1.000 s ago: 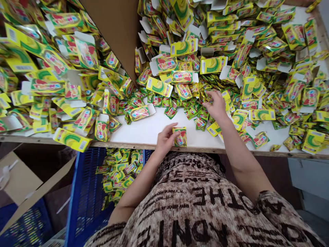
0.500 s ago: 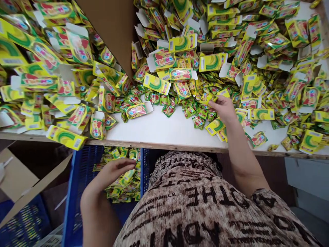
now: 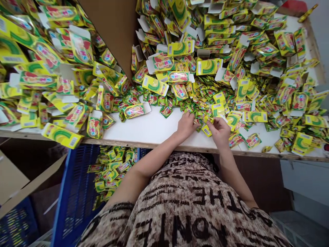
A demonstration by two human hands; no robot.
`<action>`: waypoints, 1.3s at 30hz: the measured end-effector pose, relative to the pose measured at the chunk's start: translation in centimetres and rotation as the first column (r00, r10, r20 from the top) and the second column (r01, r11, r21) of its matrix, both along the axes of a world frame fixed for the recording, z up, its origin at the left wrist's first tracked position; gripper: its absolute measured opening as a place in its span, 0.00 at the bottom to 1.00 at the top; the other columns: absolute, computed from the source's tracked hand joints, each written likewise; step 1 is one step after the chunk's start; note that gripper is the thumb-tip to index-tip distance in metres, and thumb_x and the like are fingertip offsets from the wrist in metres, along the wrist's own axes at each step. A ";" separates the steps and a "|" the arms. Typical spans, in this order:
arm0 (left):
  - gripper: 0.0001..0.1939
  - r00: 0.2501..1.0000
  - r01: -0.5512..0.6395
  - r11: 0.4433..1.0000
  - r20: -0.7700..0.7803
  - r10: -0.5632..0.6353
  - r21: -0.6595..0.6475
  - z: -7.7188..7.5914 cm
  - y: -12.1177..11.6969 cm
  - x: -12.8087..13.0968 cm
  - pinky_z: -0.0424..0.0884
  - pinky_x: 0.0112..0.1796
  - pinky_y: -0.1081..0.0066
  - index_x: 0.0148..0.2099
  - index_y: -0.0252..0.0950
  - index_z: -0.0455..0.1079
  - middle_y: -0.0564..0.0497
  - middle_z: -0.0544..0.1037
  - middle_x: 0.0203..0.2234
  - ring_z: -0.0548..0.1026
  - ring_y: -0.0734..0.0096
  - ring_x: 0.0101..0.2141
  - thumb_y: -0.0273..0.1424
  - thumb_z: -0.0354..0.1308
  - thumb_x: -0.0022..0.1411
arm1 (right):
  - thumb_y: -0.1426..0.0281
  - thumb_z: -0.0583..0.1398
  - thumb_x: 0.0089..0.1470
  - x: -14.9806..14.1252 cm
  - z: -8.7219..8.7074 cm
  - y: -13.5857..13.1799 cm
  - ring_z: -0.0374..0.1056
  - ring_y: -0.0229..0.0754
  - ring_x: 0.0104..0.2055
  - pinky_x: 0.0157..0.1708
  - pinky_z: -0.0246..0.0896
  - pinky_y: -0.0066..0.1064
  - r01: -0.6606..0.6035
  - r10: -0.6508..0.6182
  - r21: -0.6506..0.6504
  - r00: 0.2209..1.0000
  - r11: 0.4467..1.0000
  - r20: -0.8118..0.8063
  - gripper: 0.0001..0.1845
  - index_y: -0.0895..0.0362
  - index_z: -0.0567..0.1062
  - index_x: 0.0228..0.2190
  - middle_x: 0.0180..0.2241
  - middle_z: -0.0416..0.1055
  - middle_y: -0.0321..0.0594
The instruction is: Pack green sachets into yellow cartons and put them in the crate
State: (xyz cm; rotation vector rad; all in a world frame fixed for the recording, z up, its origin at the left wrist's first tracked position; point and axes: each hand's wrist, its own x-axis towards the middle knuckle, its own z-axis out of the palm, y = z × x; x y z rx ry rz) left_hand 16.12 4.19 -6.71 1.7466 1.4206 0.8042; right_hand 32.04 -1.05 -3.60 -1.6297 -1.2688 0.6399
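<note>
We've both hands low over the white tabletop, near its front edge, side by side but apart. Our L hand is at the near rim of the small green sachets, fingers curled in among them; can't tell if it has hold of any, b/c the knuckles hide the tips. Our R hand has thumb & index drawn nearly tog., w/ a yellow-green scrap right at the tips; too small & blurry to tell if it's actually pinched. A yellow barcoded carton lies betw. the hands, just beside the R fingertips at 9 o'clock, partly covered.

The sachet heap runs from 10 to 12 o'clock of our L hand; a watermelon-print sachet sits at its edge, at 10. Bigger heap of cartons, many w/ flaps up, is at 12 o'clock of our R hand. The brown cardboard divider slants in at 11 o'clock of the L hand. At 9 we see a banana-yellow carton poking past the table edge; at 8, below, the blue crate w/ filled packs.
</note>
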 end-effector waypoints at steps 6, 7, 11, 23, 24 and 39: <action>0.14 0.935 -0.083 0.955 0.311 0.173 -0.284 -0.5 -1.2 -1.9 0.69 0.31 0.71 0.38 0.35 0.71 0.55 0.73 0.26 0.70 0.73 0.27 0.31 0.68 0.49 | 0.61 0.60 0.56 -1.5 -0.3 -1.7 0.65 0.40 0.29 0.32 0.66 0.34 0.030 -0.040 0.069 0.988 0.997 0.147 0.13 0.55 0.76 0.39 0.31 0.71 0.40; 0.15 0.900 -0.087 0.933 0.375 0.224 -0.350 -0.6 -1.6 -2.4 0.70 0.30 0.71 0.40 0.34 0.71 0.54 0.74 0.26 0.71 0.73 0.26 0.32 0.67 0.50 | 0.62 0.59 0.57 -2.0 -0.1 -1.7 0.65 0.40 0.28 0.32 0.66 0.34 0.004 -0.018 0.079 0.984 0.997 0.176 0.13 0.55 0.76 0.41 0.32 0.71 0.40; 0.10 0.869 -0.162 0.918 0.389 0.307 -0.363 -0.4 -3.0 -4.3 0.71 0.29 0.72 0.37 0.34 0.73 0.52 0.76 0.28 0.72 0.75 0.25 0.32 0.65 0.52 | 0.65 0.57 0.59 -4.0 0.4 -1.5 0.63 0.40 0.26 0.33 0.66 0.37 -0.127 0.101 0.110 0.971 0.986 0.218 0.15 0.53 0.77 0.45 0.32 0.70 0.42; 0.19 0.688 0.063 0.905 0.676 0.266 -0.420 2.1 -5.7 -4.4 0.72 0.38 0.73 0.46 0.35 0.70 0.54 0.74 0.30 0.73 0.75 0.33 0.36 0.66 0.54 | 0.70 0.51 0.63 -6.8 -1.7 -2.3 0.68 0.51 0.42 0.44 0.70 0.47 -0.335 0.299 0.012 0.857 0.942 0.420 0.22 0.55 0.70 0.56 0.38 0.69 0.49; 0.19 0.694 0.083 0.900 0.672 0.257 -0.429 2.2 -5.8 -4.4 0.72 0.38 0.74 0.46 0.36 0.69 0.54 0.74 0.30 0.73 0.75 0.33 0.37 0.66 0.54 | 0.70 0.51 0.63 -6.8 -1.6 -2.5 0.68 0.51 0.43 0.45 0.69 0.47 -0.345 0.310 0.007 0.852 0.938 0.422 0.22 0.55 0.70 0.57 0.39 0.69 0.49; 0.15 0.774 0.194 0.895 0.624 0.112 -0.401 0.9 -6.0 -6.3 0.67 0.25 0.76 0.40 0.36 0.67 0.55 0.75 0.24 0.70 0.78 0.20 0.38 0.64 0.55 | 0.55 0.62 0.55 -4.2 -0.3 -1.1 0.67 0.43 0.27 0.25 0.63 0.33 -0.485 0.504 -0.206 0.862 0.850 0.049 0.14 0.53 0.72 0.30 0.25 0.69 0.35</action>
